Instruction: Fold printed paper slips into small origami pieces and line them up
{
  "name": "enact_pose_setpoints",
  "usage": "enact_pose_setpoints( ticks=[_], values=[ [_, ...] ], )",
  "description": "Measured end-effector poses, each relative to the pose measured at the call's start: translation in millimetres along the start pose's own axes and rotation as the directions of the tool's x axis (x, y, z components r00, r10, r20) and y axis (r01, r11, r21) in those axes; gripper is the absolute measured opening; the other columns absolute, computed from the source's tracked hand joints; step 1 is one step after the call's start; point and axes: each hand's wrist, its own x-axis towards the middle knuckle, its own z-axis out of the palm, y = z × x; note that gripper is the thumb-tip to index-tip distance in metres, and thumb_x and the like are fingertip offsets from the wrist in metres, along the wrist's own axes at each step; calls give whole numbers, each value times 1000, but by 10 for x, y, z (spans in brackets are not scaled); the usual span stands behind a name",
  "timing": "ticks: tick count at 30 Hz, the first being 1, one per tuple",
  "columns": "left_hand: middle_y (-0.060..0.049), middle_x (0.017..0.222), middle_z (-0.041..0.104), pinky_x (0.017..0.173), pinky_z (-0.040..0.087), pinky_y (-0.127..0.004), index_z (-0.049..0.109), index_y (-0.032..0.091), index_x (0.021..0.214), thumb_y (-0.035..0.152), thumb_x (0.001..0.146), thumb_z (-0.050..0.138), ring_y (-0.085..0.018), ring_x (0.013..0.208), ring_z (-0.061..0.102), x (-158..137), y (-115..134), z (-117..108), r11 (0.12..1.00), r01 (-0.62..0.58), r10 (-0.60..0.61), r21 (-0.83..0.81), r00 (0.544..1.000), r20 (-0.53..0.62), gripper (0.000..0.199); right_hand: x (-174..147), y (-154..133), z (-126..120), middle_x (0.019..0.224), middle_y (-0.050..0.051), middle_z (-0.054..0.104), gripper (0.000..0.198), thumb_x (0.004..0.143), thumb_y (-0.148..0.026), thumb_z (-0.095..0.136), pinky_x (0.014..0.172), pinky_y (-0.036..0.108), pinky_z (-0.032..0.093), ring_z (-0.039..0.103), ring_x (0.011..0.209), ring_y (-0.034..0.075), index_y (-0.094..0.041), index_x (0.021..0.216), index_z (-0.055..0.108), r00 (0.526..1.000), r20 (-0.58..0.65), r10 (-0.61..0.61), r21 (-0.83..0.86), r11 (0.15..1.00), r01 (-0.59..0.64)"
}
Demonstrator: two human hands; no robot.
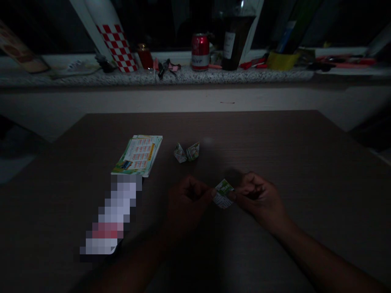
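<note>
A small folded paper square [224, 194], green and white with print, is turned so one corner points away from me. My left hand [191, 199] pinches its left corner between thumb and fingertips. On the opposite corner, my right hand [259, 197] grips with the thumb on top; the other fingers are curled. Beyond my left hand stand two folded paper pieces [193, 151], close together with pointed tops. Left of them lies a stack of printed paper sheets [139, 154], the top one showing calendar-like blocks.
A pixelated phone-like object [111, 215] lies on the dark wooden table [275, 138] at left. Along the granite sill [183, 77] are a red can [200, 53], a dark bottle [235, 44], a yellow tape roll [282, 60], a red-checked cylinder [119, 47] and small clips.
</note>
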Motion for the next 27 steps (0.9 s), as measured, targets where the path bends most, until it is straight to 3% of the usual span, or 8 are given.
enact_pose_setpoints(
  ticks=[3,7,16,22,27],
  values=[
    [3,61,61,51,44,-18,38,19,60,18,68,73,-9,56,55,16,7,-10,1000,-2,3,-15,1000,9,36,-3,-3,-2,52,-9,43,47,61,-31,85,45,19,38,41,46,6,-21,61,38,999,-33,-22,26,999,22],
    [3,62,62,51,44,-17,37,19,61,16,68,73,-9,57,55,32,-4,-39,1000,-15,15,-27,1000,0,37,-3,-2,-19,54,-6,52,38,66,-34,82,46,20,40,46,47,7,-20,67,46,1000,26,-3,25,1000,2],
    [4,61,61,51,44,-18,36,19,60,18,65,75,-9,56,55,53,-7,-47,997,25,-25,-67,1000,2,40,-19,-62,-13,51,-6,51,42,63,-33,83,44,19,39,45,45,7,-20,60,43,999,-2,-36,43,998,36],
    [4,60,59,51,42,-17,38,18,60,17,66,75,-8,54,51,18,-3,-23,998,21,-18,-58,998,57,38,-66,-6,33,64,-2,65,28,71,-30,78,52,22,47,59,53,11,-21,80,53,994,107,-27,65,998,20],
    [3,64,61,55,45,-20,45,18,65,20,68,76,-9,58,55,-13,-8,11,993,79,-67,-88,989,131,30,-75,1,54,55,-7,51,32,72,-21,75,45,18,39,46,47,7,-22,69,43,994,30,-109,38,993,108]
  ],
)
